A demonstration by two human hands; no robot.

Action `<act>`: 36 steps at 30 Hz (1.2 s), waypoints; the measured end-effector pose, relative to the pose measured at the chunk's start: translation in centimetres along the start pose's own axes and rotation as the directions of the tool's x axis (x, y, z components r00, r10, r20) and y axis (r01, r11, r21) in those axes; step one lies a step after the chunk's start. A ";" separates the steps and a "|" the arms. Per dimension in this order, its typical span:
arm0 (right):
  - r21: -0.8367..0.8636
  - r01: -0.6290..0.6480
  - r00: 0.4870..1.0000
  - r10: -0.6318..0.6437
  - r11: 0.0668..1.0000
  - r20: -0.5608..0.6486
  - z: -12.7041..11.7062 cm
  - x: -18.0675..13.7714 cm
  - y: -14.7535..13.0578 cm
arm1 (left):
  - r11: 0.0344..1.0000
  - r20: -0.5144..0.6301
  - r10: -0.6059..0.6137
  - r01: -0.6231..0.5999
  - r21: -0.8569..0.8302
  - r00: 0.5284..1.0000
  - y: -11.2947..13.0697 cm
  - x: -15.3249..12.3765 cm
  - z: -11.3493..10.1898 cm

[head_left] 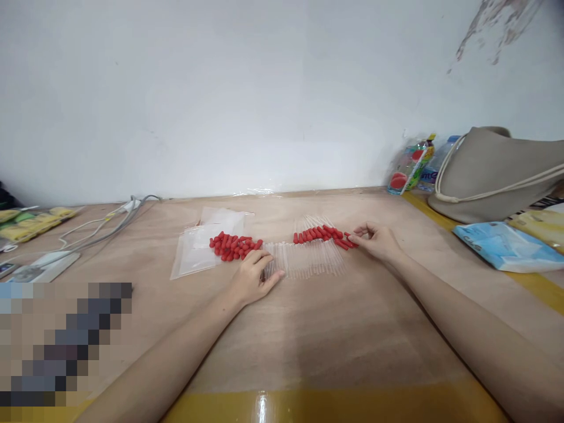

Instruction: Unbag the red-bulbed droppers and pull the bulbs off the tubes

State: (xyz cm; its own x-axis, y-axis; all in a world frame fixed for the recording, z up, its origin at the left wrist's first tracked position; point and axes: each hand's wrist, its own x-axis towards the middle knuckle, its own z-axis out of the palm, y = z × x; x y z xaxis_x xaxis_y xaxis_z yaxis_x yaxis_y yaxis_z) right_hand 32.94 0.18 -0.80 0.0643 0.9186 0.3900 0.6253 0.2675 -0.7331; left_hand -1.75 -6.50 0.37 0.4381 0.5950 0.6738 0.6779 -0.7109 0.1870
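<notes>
A row of clear thin tubes (304, 261) lies side by side on the table. Red rubber bulbs (315, 235) sit in a slanting line along the far ends of the tubes, with more clear tubes fanning out behind them. My left hand (254, 276) rests at the left end of the row, thumb and fingers apart, touching the nearest tubes. A loose heap of red bulbs (233, 245) lies just beyond it, partly on clear plastic bags (189, 258). My right hand (374, 241) pinches a red rubber bulb (348, 236) at the right end of the line.
White cables (106, 220) and yellow-green packets (37, 223) lie at the left. At the right stand a drink bottle (408, 170) and a grey bag (497, 170), with a blue packet (506, 245) in front. A white wall (264, 94) closes the back.
</notes>
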 end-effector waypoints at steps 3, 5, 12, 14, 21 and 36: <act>-0.035 0.026 0.999 -0.025 0.999 0.037 -0.1 -0.1 -0.3 | 1.000 -0.007 0.000 0.000 -0.004 1.000 0.1 0.0 -0.2; -0.044 0.035 0.998 -0.033 0.998 0.046 -0.2 -0.2 -0.5 | 1.000 -0.016 -0.001 0.001 -0.002 1.000 0.1 -0.1 -0.3; -0.116 0.008 1.000 -0.009 0.993 -0.015 0.1 0.4 -0.2 | 1.000 -0.033 0.006 -0.005 0.023 0.999 0.2 0.2 -0.4; -0.143 0.036 0.999 -0.038 0.989 -0.012 0.2 0.7 -0.6 | 1.000 -0.036 0.011 -0.010 0.026 0.999 0.3 0.2 -0.5; -0.398 0.108 0.991 -0.068 0.911 0.114 0.9 1.0 -2.8 | 0.999 -0.034 0.016 -0.015 0.052 0.999 0.2 0.1 -0.6; -0.031 -0.039 0.988 0.034 0.999 -0.152 2.0 0.9 -4.7 | 0.997 -0.030 0.016 -0.014 0.073 0.999 0.0 0.1 -0.5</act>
State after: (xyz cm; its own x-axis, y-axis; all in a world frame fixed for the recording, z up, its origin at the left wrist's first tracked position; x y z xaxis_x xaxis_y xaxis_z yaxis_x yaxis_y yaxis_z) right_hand 28.47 0.31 1.88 0.2031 0.8720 0.4454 0.6463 0.2223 -0.7300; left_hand -1.96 -6.65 0.80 0.4307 0.5720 0.6981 0.7134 -0.6896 0.1248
